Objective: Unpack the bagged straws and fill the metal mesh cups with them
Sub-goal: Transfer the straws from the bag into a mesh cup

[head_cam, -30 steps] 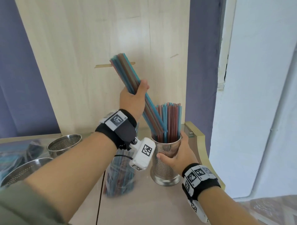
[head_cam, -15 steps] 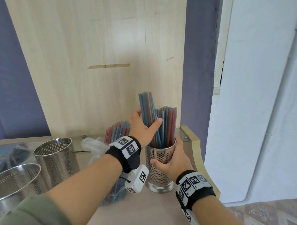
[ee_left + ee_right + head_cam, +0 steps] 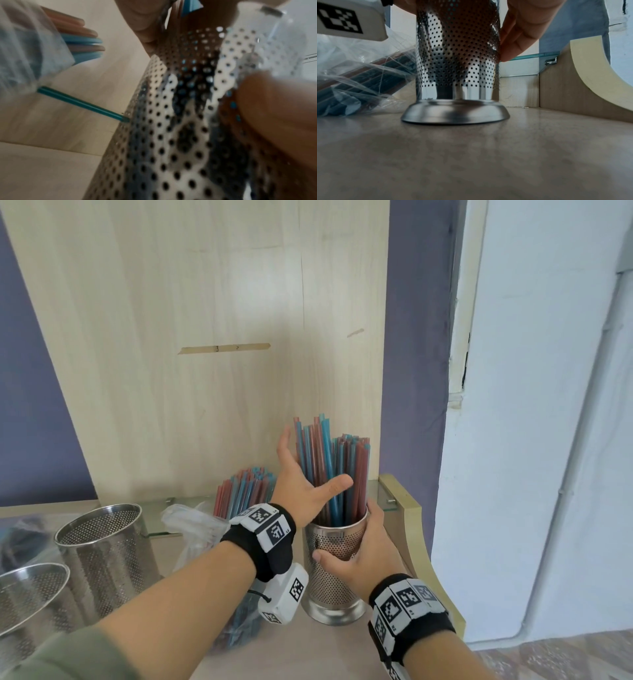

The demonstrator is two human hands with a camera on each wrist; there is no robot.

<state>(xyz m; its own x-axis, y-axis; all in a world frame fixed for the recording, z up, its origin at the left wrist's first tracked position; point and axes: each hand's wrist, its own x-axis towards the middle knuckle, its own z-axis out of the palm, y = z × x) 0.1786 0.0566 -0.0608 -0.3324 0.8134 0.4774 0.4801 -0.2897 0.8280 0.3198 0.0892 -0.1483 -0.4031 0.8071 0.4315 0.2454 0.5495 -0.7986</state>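
My right hand (image 3: pixel 364 553) wraps the cup (image 3: pixel 334 573) on the counter (image 3: pixel 308 652) so it won't tip, while my left hand (image 3: pixel 301 484), fingers spread, apparently herds the straws (image 3: pixel 329 470) upright inside it.

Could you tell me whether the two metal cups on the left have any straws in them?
No, in the head view the nearer cup and the taller cup behind it both show bare perforated insides.
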